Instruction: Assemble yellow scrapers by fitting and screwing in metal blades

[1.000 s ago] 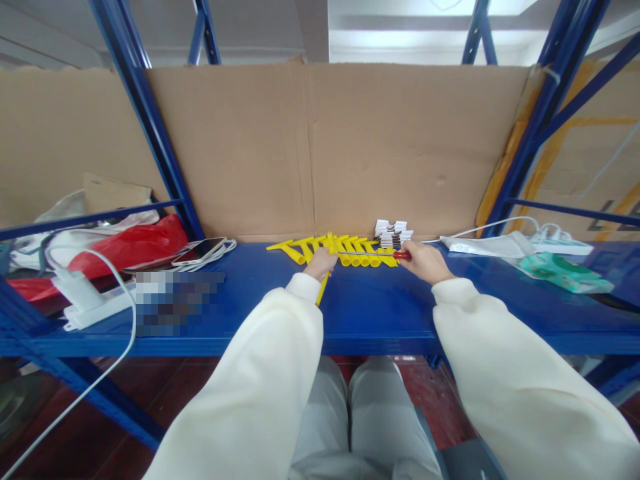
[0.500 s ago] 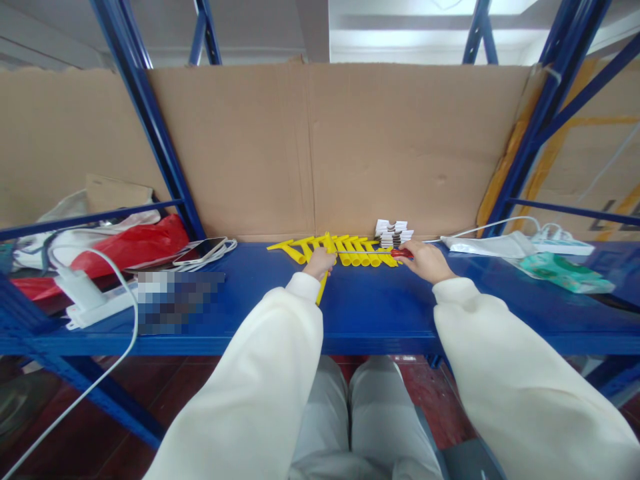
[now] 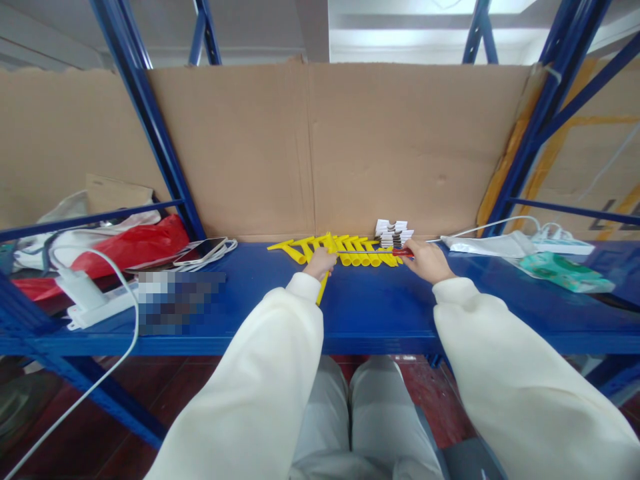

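Observation:
My left hand [image 3: 320,263] is closed around a long yellow plastic part [image 3: 324,285] that sticks up and down out of the fist. My right hand [image 3: 426,261] grips a red-handled screwdriver [image 3: 403,253]; its thin metal shaft [image 3: 365,253] runs left toward the part in my left hand. Behind both hands lies a row of several yellow plastic parts [image 3: 357,248] on the blue shelf [image 3: 370,313]. A small stack of white pieces [image 3: 394,233] stands just behind the row, against the cardboard.
A cardboard sheet [image 3: 310,147] backs the shelf. At left lie a phone with a white cable [image 3: 205,250], a red bag [image 3: 125,248] and a white power strip [image 3: 90,300]. At right are a white packet [image 3: 487,245], another power strip [image 3: 560,241] and a green packet [image 3: 560,272].
My right hand has shifted slightly with the screwdriver; its shaft still points at the yellow part. My left hand has stayed in place.

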### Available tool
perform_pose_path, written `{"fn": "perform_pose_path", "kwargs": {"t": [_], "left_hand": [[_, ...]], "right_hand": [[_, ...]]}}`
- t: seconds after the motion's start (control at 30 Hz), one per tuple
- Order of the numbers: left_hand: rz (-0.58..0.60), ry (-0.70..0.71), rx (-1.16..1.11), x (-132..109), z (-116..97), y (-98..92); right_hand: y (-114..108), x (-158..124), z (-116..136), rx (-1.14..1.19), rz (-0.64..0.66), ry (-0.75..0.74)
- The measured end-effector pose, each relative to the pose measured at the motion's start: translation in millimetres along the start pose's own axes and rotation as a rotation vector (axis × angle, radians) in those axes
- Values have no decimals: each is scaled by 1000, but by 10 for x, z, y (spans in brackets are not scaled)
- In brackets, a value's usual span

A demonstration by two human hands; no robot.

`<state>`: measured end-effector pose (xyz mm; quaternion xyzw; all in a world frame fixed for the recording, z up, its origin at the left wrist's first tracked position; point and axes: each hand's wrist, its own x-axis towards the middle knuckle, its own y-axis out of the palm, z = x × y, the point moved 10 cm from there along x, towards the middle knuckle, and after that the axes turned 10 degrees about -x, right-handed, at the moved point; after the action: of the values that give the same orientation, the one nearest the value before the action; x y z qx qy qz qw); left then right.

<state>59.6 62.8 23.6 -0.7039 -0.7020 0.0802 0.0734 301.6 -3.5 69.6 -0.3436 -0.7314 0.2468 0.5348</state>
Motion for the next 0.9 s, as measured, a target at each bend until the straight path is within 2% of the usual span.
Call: {"fn": "perform_pose_path", "kwargs": {"t": [0.23,0.5,0.9], "left_hand": [[-15,2,2,-1,-5,-17],[-28,-11,-4,16,14,-36],[-1,5,14,-28,-26,-6]], "right_hand": [[34,-5,14,43,2,-18],[120,-2,-47,38,87,43],[65,12,-78,11,25,45]]}}
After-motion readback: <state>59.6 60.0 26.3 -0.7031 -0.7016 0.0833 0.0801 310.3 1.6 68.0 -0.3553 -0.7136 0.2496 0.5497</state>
